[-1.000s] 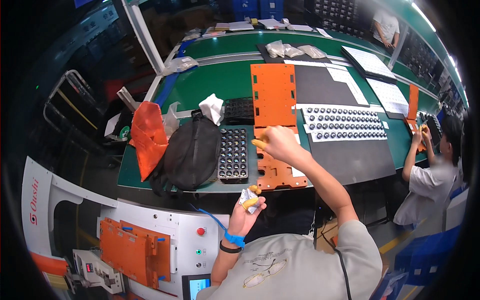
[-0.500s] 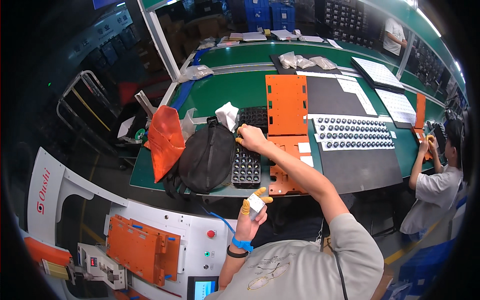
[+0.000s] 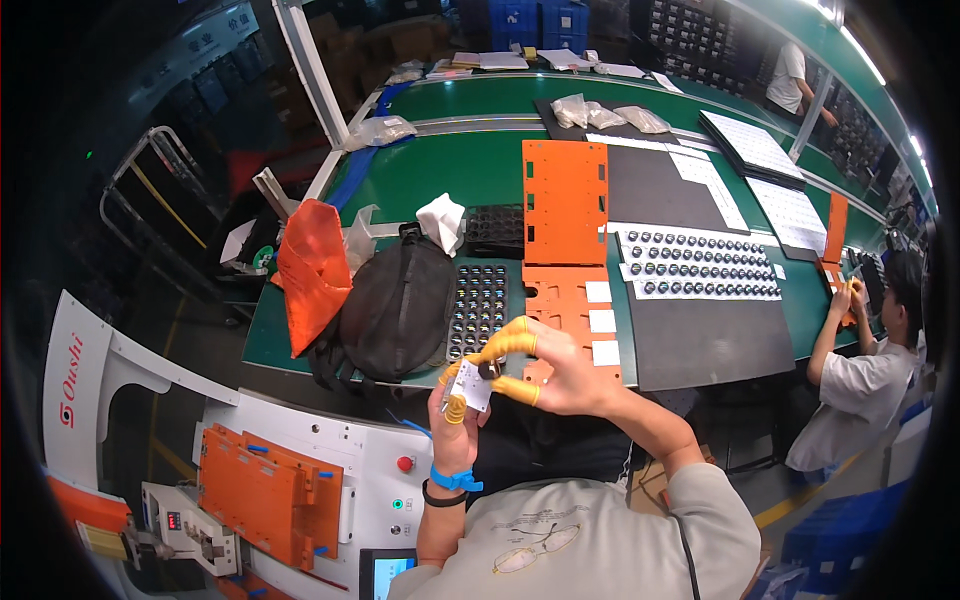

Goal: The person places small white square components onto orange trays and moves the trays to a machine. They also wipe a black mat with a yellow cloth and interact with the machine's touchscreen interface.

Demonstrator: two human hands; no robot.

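Green tabletop (image 3: 450, 180) lies beyond both hands. Left hand (image 3: 455, 415) pinches a small white card (image 3: 472, 386) in its grip; right hand (image 3: 560, 370) pinches a tiny dark part (image 3: 490, 370) onto it. Farther off sits a black parts tray (image 3: 478, 310).

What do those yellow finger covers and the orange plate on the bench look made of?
Finger covers: thin rubber or latex, seemingly; matte and tight on the fingertips. Orange plate: rigid sheet, probably plastic or fibre board; flat, dull, with cut-out holes.
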